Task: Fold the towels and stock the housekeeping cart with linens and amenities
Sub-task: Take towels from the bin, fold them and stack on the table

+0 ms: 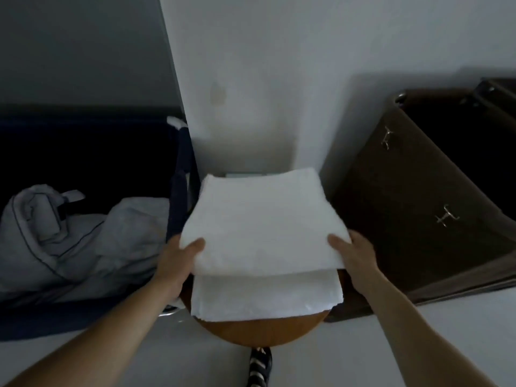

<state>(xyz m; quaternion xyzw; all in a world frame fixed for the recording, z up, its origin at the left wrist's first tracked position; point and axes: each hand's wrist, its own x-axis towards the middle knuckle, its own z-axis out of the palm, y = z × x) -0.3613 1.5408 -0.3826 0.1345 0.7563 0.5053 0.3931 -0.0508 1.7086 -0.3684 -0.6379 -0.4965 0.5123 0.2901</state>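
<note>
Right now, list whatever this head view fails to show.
Head view:
Fingers of the left hand and right hand: under the folded white towel; only thumbs show.
Round brown wooden stool: top mostly covered by the lower white towel, legs hidden below.
Dark blue fabric bin: inside too dark beyond the crumpled grey linen.
Brown fabric bin: inside black, cut by the right edge.

The upper towel (262, 219) and lower towel (265, 296) are white, fluffy, matt cloth. The round tabletop (265, 332) is smooth brown wood with a faint sheen. The brown bin (405, 191) looks like matt fabric, with shiny metal clips (446, 217).
</note>
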